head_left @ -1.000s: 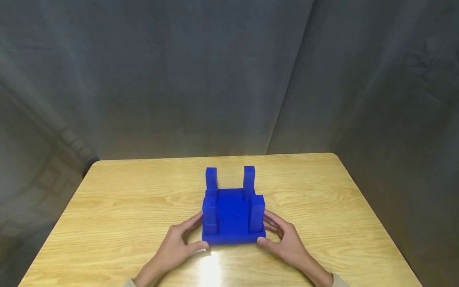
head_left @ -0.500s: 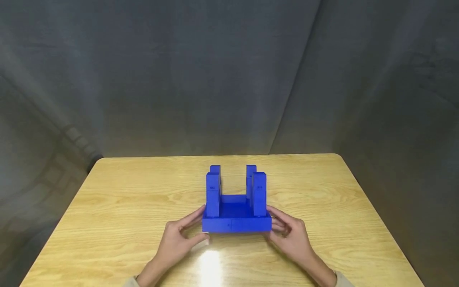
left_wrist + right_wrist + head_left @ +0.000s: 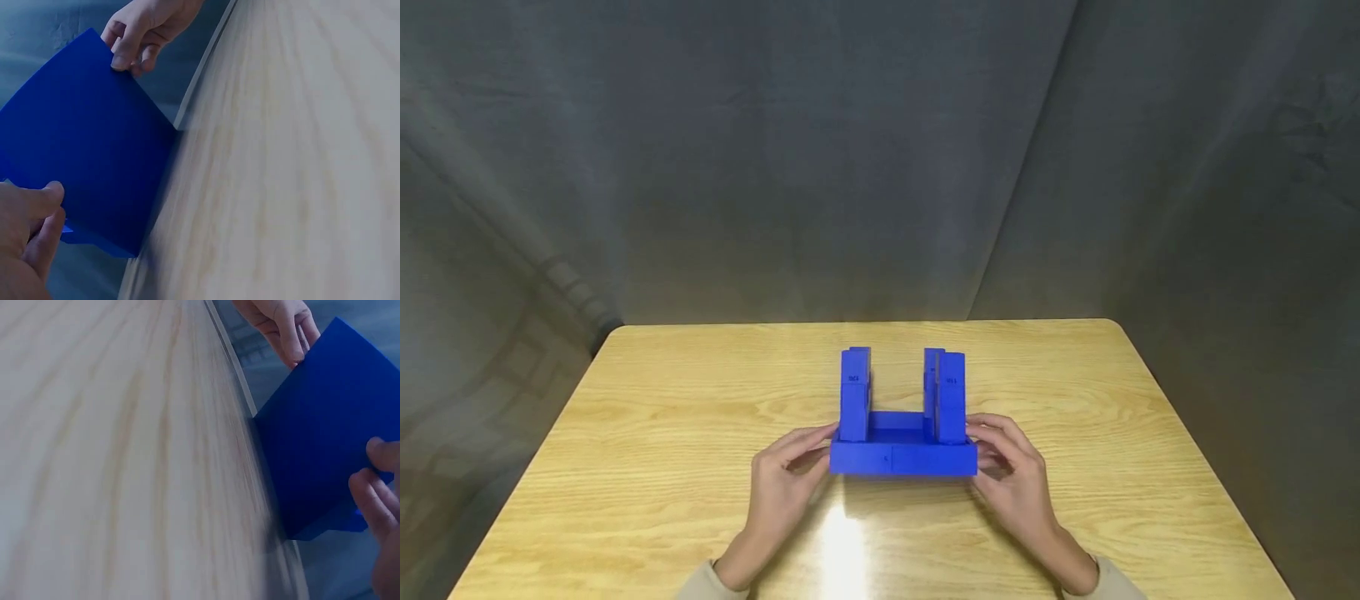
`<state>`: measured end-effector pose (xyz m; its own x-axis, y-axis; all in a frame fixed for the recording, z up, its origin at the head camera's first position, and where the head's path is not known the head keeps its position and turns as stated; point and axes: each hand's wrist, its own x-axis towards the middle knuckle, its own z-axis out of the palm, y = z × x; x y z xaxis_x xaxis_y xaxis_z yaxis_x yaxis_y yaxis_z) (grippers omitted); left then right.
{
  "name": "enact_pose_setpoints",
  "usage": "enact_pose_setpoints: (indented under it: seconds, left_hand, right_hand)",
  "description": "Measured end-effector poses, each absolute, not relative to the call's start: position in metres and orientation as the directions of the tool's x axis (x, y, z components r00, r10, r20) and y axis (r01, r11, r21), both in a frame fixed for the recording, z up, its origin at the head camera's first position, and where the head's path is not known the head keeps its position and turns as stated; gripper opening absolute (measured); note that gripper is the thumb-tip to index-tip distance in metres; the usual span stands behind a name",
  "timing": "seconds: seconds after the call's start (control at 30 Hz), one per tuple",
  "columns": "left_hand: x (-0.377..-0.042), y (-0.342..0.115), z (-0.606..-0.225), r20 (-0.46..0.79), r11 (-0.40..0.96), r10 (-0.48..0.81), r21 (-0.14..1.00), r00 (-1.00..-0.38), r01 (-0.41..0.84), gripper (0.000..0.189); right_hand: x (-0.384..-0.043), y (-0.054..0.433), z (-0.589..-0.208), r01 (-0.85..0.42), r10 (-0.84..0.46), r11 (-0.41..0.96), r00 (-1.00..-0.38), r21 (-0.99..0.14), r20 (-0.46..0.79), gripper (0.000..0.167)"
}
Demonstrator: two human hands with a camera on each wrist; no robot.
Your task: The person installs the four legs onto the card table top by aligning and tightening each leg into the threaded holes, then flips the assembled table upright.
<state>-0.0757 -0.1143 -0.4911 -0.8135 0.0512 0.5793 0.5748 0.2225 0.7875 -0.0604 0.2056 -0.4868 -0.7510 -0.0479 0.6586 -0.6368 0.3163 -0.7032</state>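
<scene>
A blue square piece (image 3: 904,458), a shallow tray with several upright posts at its corners, is held between both hands in the head view. Its near side is tipped up and the posts lean away. My left hand (image 3: 778,483) grips its left side, thumb against the flat underside (image 3: 94,131) in the left wrist view. On the right, my right hand (image 3: 1018,479) grips the other side, its thumb also on the underside (image 3: 331,425) in the right wrist view. The far edge of the piece appears to rest on the table; exact contact is unclear.
The light wooden table (image 3: 647,467) spreads out on both sides of the piece. Dark grey curtains (image 3: 820,167) hang behind it and along the sides. A bright light reflection lies on the tabletop near the front.
The blue piece has tipped, its near side rising and its posts leaning away, so its front wall shows more. Both hands rose with it, and the left thumb has gone under the edge.
</scene>
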Motion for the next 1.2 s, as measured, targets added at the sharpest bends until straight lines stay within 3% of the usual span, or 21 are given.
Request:
enact_pose_setpoints:
  seconds: [0.23,0.47,0.67,0.8,0.9,1.0,1.2]
  left_hand:
    - [-0.082,-0.113,-0.49,0.577,0.198,0.095,0.788,-0.811,0.583,0.053]
    - [-0.089,-0.111,-0.492,0.622,0.298,0.124,0.72,-0.773,0.627,0.05]
    - [-0.088,-0.112,-0.487,0.646,0.292,0.151,0.694,-0.748,0.658,0.054]
    - [-0.085,-0.113,-0.474,0.675,0.327,0.161,0.652,-0.72,0.684,0.057]
    - [-0.081,-0.113,-0.459,0.687,0.378,0.156,0.622,-0.71,0.685,0.069]
    - [-0.077,-0.112,-0.442,0.636,0.361,0.145,0.68,-0.758,0.639,0.085]
    - [-0.073,-0.109,-0.418,0.34,0.084,0.055,0.935,-0.939,0.343,0.095]
  right_hand:
    - [-0.066,0.205,-0.489,-0.65,-0.094,0.359,-0.739,-0.669,0.667,0.062]
    - [-0.069,0.204,-0.487,-0.638,-0.091,0.404,-0.741,-0.655,0.665,0.064]
    - [-0.07,0.206,-0.48,-0.677,-0.095,0.407,-0.699,-0.613,0.709,0.041]
    - [-0.074,0.206,-0.47,-0.748,-0.077,0.359,-0.62,-0.558,0.781,0.066]
    - [-0.075,0.205,-0.46,-0.791,-0.069,0.329,-0.564,-0.515,0.823,0.075]
    - [-0.074,0.204,-0.448,-0.78,-0.049,0.279,-0.594,-0.56,0.803,0.073]
    - [-0.076,0.199,-0.425,-0.603,0.009,0.196,-0.788,-0.773,0.616,0.063]
